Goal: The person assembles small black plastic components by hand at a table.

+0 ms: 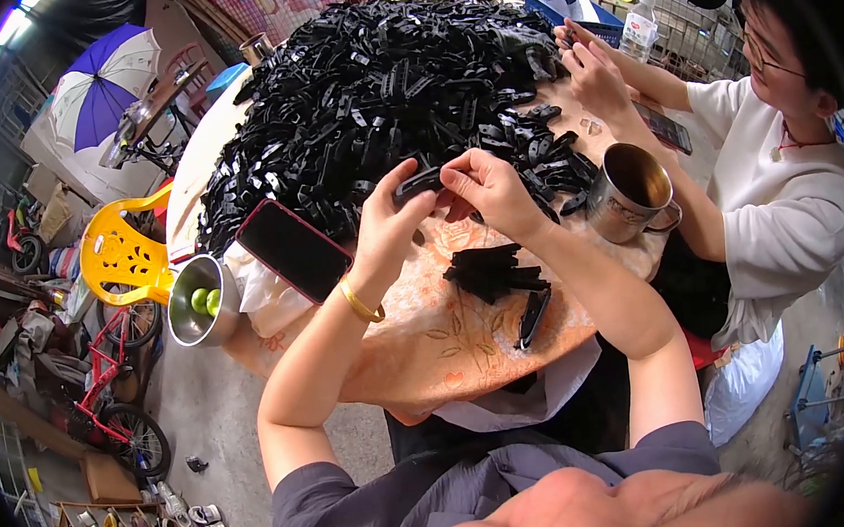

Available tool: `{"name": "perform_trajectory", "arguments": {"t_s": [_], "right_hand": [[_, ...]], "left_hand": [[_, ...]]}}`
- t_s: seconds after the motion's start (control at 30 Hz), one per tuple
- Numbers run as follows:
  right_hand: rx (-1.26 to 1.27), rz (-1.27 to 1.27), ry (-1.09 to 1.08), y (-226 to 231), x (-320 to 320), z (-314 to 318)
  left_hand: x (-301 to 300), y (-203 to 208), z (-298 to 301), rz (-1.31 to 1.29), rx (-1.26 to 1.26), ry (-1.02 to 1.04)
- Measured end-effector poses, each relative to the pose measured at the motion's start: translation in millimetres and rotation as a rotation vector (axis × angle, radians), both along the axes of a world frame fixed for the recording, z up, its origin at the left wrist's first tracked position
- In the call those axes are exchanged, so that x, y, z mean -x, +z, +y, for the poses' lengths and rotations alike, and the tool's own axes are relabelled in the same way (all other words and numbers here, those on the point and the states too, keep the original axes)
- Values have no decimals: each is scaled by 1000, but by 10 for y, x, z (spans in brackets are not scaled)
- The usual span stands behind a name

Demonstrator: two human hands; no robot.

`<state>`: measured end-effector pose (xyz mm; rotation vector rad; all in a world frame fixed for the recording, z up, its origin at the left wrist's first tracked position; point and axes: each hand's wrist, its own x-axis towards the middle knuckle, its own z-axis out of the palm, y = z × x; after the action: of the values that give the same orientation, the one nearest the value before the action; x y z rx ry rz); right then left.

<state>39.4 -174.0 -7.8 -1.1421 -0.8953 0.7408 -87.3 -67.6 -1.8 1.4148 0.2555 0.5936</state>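
Note:
Over the near side of the table, my left hand [392,208] grips a small, long black plastic piece [419,184] between thumb and fingers. My right hand [492,193] is closed in a pinch at the right end of the same piece; its fingertips partly hide it. Just beyond both hands rises a large heap of similar black plastic pieces [396,75]. A smaller bunch of long black pieces [493,275] lies on the cloth between my forearms. Beside my left wrist is a red-edged phone [293,250], its screen dark.
The round table has a patterned orange cloth [419,349]. A metal bowl with green fruit [205,326] and a yellow chair [125,251] are at left. To the right stands a steel mug [627,195]. A co-worker's hands [594,73] hold something small near a bottle [638,29] and blue basket [576,14].

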Motion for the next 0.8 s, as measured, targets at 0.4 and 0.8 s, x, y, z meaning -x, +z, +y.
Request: {"name": "perform_trajectory", "arguments": {"t_s": [0.4, 0.8], "right_hand": [[-80, -721, -346, 182, -113, -108], [-19, -446, 70, 294, -106, -187]], "left_hand": [[-6, 73, -7, 49, -266, -76], [39, 169, -103, 2, -189, -101]]}}
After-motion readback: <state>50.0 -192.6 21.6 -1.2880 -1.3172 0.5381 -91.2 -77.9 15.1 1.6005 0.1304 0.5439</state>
